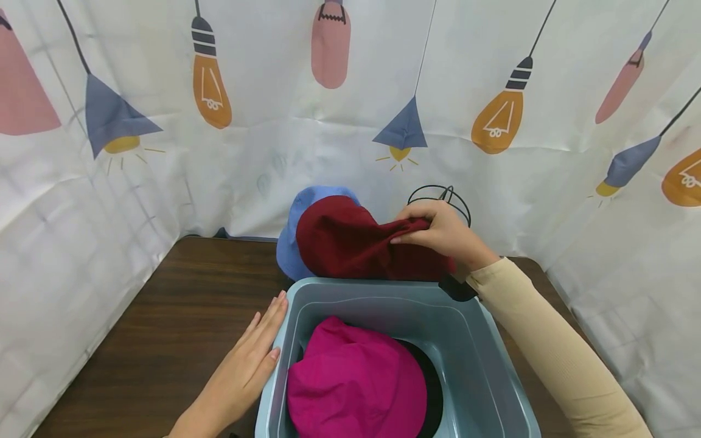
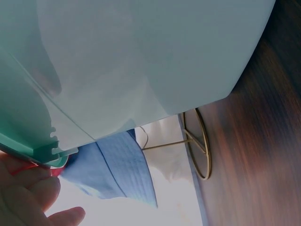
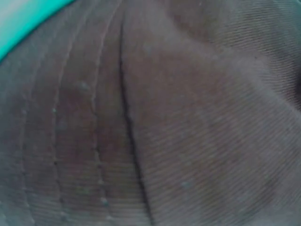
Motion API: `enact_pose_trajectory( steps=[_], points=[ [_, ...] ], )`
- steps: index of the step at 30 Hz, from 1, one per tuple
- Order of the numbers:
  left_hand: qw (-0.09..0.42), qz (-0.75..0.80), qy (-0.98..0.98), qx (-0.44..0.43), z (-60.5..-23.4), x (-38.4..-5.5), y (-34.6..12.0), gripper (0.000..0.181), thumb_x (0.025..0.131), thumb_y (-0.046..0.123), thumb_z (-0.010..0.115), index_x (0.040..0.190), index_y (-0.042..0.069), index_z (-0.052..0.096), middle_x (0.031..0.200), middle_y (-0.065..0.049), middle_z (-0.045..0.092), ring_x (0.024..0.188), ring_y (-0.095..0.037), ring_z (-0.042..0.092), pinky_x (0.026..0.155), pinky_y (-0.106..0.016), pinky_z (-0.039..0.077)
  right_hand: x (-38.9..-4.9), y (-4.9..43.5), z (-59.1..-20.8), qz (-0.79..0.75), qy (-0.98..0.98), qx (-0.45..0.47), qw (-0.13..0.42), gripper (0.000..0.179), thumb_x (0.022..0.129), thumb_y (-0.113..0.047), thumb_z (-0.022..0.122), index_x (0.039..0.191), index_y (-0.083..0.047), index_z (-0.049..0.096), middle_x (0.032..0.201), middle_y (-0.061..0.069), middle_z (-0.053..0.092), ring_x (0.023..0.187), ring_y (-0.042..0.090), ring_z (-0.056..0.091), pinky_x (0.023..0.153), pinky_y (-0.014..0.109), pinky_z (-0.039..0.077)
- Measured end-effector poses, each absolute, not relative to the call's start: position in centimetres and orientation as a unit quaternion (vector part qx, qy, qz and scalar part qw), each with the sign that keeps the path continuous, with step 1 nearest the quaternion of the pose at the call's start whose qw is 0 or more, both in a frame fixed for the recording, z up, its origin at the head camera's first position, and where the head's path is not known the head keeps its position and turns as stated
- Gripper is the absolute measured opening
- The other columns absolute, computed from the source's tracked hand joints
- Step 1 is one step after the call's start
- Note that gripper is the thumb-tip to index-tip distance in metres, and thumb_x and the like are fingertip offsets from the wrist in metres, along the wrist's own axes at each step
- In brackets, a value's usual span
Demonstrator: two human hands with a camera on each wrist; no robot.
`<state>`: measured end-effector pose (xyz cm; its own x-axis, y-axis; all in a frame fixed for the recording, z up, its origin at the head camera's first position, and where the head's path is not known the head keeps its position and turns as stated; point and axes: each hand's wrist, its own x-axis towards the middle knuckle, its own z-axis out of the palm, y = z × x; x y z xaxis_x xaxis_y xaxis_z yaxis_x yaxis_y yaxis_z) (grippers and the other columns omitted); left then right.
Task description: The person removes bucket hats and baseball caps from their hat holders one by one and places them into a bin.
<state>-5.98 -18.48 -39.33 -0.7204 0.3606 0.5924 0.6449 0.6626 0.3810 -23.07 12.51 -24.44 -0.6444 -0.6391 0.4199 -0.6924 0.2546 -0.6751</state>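
Observation:
My right hand [image 1: 446, 234] pinches the crown of a dark red cloth hat [image 1: 345, 237] behind the bin's far rim. In the right wrist view, the hat's fabric [image 3: 211, 132] with stitched seam rows fills nearly everything. A light blue hat [image 1: 292, 243] is partly hidden behind the red one. My left hand [image 1: 241, 365] rests with straight fingers against the left rim of the grey-blue plastic bin [image 1: 493, 365]. Inside the bin lies a magenta hat [image 1: 356, 383], with something black [image 1: 429, 389] showing beside it. The left wrist view shows fingertips [image 2: 42, 190] by the bin's rim.
A wire stand [image 1: 460, 204] shows behind my right hand, and a wire stand's round base [image 2: 202, 150] stands by the bin in the left wrist view. The dark wooden table [image 1: 164, 334] meets a white lamp-printed curtain [image 1: 263, 91] at the back and sides.

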Motion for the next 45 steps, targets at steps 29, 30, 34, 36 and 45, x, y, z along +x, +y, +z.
enact_pose_trajectory(
  steps=[29,30,34,36,45],
  points=[
    [0.236,-0.295,-0.882,-0.283,-39.0,-5.9,-18.4,0.060,0.094,0.010,0.049,0.149,0.000,0.026,0.156,-0.011,0.023,0.142,-0.025,0.022,0.114,-0.023,0.006,-19.1,15.0,-27.7,0.430,-0.719,0.528,-0.136,0.019,0.078,-0.003,0.077,0.088,-0.018,0.069,0.083,-0.003,0.065,0.075,0.018,0.058,0.064,0.030,0.050],
    [0.237,-0.295,-0.881,-0.284,-39.0,-5.9,-18.3,0.060,0.094,0.010,0.049,0.149,-0.001,0.026,0.156,-0.011,0.023,0.142,-0.025,0.022,0.114,-0.024,0.006,-19.1,15.1,-27.8,0.429,-0.717,0.533,-0.133,0.020,0.078,-0.003,0.077,0.088,-0.018,0.069,0.084,-0.003,0.065,0.077,0.018,0.058,0.066,0.030,0.050],
    [0.246,-0.297,-0.877,-0.288,-39.1,-5.9,-18.3,0.059,0.094,0.009,0.048,0.148,-0.002,0.027,0.155,-0.012,0.024,0.142,-0.025,0.023,0.114,-0.024,0.007,-18.9,15.2,-28.2,0.416,-0.720,0.542,-0.125,0.019,0.077,-0.008,0.079,0.088,-0.021,0.070,0.086,-0.006,0.065,0.079,0.015,0.059,0.069,0.030,0.050],
    [0.247,-0.297,-0.876,-0.287,-39.2,-6.0,-18.3,0.059,0.094,0.010,0.049,0.148,-0.002,0.027,0.155,-0.012,0.024,0.142,-0.025,0.024,0.114,-0.024,0.007,-18.7,15.3,-28.5,0.405,-0.725,0.542,-0.125,0.017,0.078,-0.011,0.079,0.088,-0.022,0.070,0.085,-0.008,0.065,0.078,0.013,0.059,0.069,0.029,0.050],
    [0.239,-0.295,-0.882,-0.280,-39.0,-5.9,-18.3,0.060,0.094,0.010,0.049,0.149,-0.001,0.026,0.156,-0.011,0.023,0.142,-0.025,0.022,0.114,-0.023,0.006,-17.9,15.2,-29.2,0.383,-0.730,0.549,-0.137,0.012,0.082,-0.014,0.076,0.090,-0.020,0.070,0.085,-0.009,0.065,0.078,0.010,0.061,0.069,0.027,0.052]
  ],
)
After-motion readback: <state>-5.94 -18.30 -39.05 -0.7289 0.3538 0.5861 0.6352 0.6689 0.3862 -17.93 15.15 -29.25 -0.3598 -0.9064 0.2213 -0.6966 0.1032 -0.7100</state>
